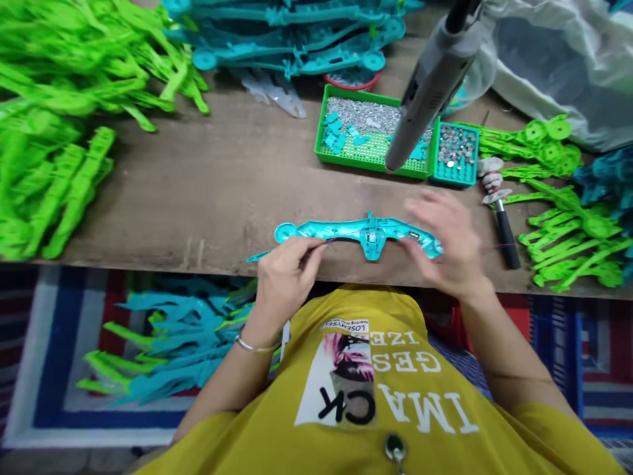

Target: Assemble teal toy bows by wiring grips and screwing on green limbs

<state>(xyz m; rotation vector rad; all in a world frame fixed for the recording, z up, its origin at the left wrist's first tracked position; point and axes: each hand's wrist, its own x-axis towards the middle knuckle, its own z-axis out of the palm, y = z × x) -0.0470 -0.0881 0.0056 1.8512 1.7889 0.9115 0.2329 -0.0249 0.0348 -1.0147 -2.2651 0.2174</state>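
Note:
A turquoise plastic bow-shaped part (373,245) lies across the table near its front edge, its hollow ribbed side facing up. My left hand (291,267) is closed at the part's left arm, thumb and forefinger pinching a thin dark wire that runs toward the middle. Over the right arm, my right hand (448,244) is blurred by motion; its fingers are spread, with the thumb close to the part. A small metal piece shows on that arm. Past my right wrist, a fine reddish thread stretches toward a hammer (505,234) with a wrapped head.
Beyond the part stand a green basket (324,155) of small metal pieces and turquoise clips, and a turquoise tray (457,181) of round metal discs. A grey tool (428,86) hangs above. Green parts (74,86) pile left; more green parts (576,231) lie right. Turquoise parts (297,39) stack behind.

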